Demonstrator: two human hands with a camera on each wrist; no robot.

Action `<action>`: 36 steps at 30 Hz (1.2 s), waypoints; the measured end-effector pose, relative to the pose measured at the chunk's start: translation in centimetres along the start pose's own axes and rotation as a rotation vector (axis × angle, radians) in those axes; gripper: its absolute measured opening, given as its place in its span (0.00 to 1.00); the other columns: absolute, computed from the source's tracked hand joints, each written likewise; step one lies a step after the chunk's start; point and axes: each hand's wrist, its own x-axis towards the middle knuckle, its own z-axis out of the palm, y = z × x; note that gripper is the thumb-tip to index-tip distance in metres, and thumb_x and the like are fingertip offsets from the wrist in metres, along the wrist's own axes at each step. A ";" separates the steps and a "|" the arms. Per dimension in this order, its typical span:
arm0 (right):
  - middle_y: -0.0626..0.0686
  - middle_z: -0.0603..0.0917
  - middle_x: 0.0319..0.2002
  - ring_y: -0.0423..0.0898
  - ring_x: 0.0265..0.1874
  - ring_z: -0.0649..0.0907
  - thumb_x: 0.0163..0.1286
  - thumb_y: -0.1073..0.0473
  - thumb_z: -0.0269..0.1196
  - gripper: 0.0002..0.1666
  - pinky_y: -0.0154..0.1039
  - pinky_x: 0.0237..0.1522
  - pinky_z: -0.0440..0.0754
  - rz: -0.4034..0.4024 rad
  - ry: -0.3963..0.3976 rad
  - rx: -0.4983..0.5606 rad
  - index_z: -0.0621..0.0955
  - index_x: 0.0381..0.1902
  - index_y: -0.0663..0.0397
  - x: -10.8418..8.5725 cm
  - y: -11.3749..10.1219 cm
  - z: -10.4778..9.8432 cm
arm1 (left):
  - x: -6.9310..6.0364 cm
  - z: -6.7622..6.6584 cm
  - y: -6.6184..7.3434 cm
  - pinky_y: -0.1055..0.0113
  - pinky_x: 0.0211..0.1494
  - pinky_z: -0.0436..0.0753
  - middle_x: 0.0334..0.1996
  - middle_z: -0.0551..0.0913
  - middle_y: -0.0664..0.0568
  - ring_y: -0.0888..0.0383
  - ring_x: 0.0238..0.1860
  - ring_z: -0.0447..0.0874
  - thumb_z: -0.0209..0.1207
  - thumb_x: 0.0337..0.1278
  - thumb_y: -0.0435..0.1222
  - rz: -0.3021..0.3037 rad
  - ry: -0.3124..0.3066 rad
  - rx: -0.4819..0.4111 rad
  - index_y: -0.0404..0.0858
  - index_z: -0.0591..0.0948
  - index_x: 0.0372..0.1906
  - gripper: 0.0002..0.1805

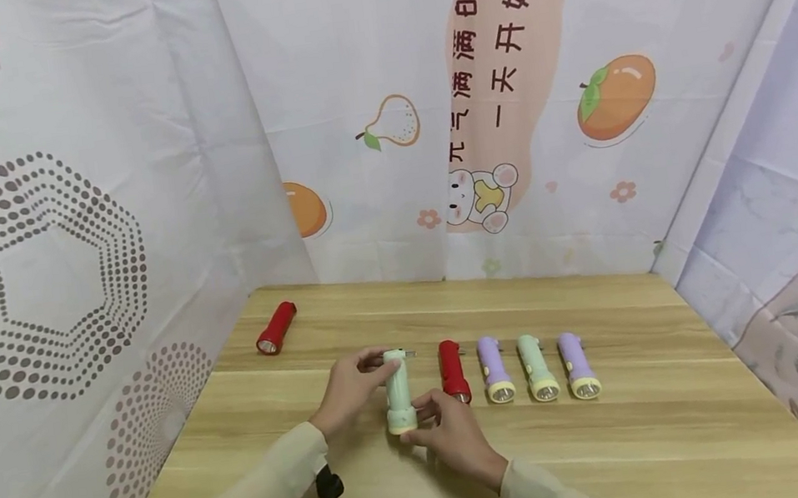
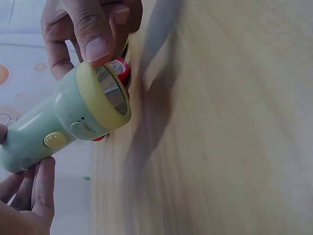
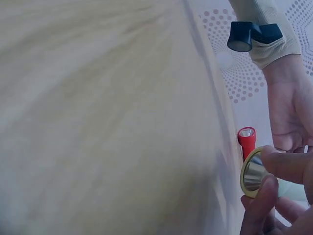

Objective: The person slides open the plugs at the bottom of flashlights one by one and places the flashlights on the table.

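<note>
A mint-green flashlight (image 1: 398, 390) with a yellow rim is held above the wooden table between both hands. My left hand (image 1: 352, 387) grips its tail end, thumb on one side and fingers on the other. Small metal prongs (image 1: 410, 354) jut from the tail. At the head end, my right hand (image 1: 457, 436) pinches the yellow rim (image 2: 95, 95) between thumb and fingers. The left wrist view shows a yellow switch (image 2: 55, 140) on the body and the reflector facing the table side. In the right wrist view the fingers cover much of the body.
Right of the hands, a red flashlight (image 1: 453, 370), a purple one (image 1: 493, 363), a green one (image 1: 535, 361) and another purple one (image 1: 576, 360) lie in a row. A second red flashlight (image 1: 277, 328) lies at the table's back left. Printed curtains (image 1: 378, 201) enclose the table (image 1: 657, 425).
</note>
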 end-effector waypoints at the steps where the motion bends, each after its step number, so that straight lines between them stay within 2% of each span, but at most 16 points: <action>1: 0.49 0.87 0.41 0.46 0.40 0.83 0.55 0.56 0.81 0.27 0.39 0.39 0.81 0.006 0.004 0.000 0.81 0.49 0.57 0.1 -0.1 -0.1 | 0.3 0.1 0.0 0.58 0.51 0.86 0.47 0.87 0.51 0.53 0.48 0.85 0.71 0.61 0.52 -0.007 -0.003 -0.011 0.40 0.85 0.58 0.27; 5: 0.50 0.86 0.41 0.47 0.42 0.84 0.56 0.56 0.81 0.27 0.45 0.44 0.83 0.030 0.010 0.016 0.80 0.47 0.58 0.5 -0.3 -0.2 | 1.1 0.3 -0.2 0.56 0.53 0.86 0.49 0.86 0.49 0.53 0.50 0.85 0.70 0.62 0.51 -0.037 -0.015 -0.064 0.39 0.84 0.60 0.28; 11: 0.52 0.85 0.40 0.48 0.41 0.85 0.56 0.57 0.81 0.26 0.46 0.42 0.85 0.050 0.016 0.005 0.79 0.46 0.59 0.9 -0.5 -0.2 | 1.7 0.6 -0.5 0.56 0.52 0.86 0.48 0.86 0.48 0.52 0.48 0.85 0.70 0.61 0.52 -0.099 -0.015 -0.101 0.38 0.83 0.60 0.29; 20: 0.54 0.86 0.40 0.48 0.40 0.85 0.57 0.58 0.80 0.25 0.44 0.39 0.86 0.063 0.019 -0.015 0.78 0.45 0.60 1.8 -0.8 -0.6 | 3.2 0.8 -1.1 0.60 0.52 0.86 0.51 0.84 0.44 0.50 0.51 0.84 0.69 0.64 0.48 -0.083 -0.047 -0.178 0.33 0.83 0.60 0.28; 21: 0.54 0.85 0.40 0.47 0.39 0.85 0.57 0.58 0.80 0.25 0.42 0.38 0.86 0.062 0.017 -0.013 0.78 0.45 0.60 1.9 -0.9 -0.6 | 3.4 0.8 -1.2 0.60 0.52 0.86 0.51 0.84 0.44 0.50 0.51 0.84 0.69 0.64 0.48 -0.084 -0.049 -0.186 0.33 0.82 0.60 0.28; 28: 0.56 0.84 0.37 0.45 0.11 0.78 0.60 0.59 0.78 0.25 0.38 0.13 0.79 0.126 -0.045 0.065 0.76 0.47 0.61 2.4 -1.1 -1.0 | 4.2 1.0 -1.3 0.60 0.54 0.85 0.54 0.83 0.41 0.48 0.54 0.83 0.67 0.68 0.44 -0.104 -0.064 -0.195 0.29 0.81 0.60 0.26; 36: 0.55 0.84 0.33 0.43 0.10 0.77 0.62 0.58 0.77 0.24 0.36 0.12 0.77 0.112 -0.052 0.018 0.77 0.47 0.62 3.1 -1.2 -1.4 | 5.5 1.4 -2.0 0.60 0.53 0.85 0.56 0.83 0.40 0.49 0.53 0.83 0.69 0.65 0.46 -0.153 -0.046 -0.184 0.28 0.81 0.60 0.29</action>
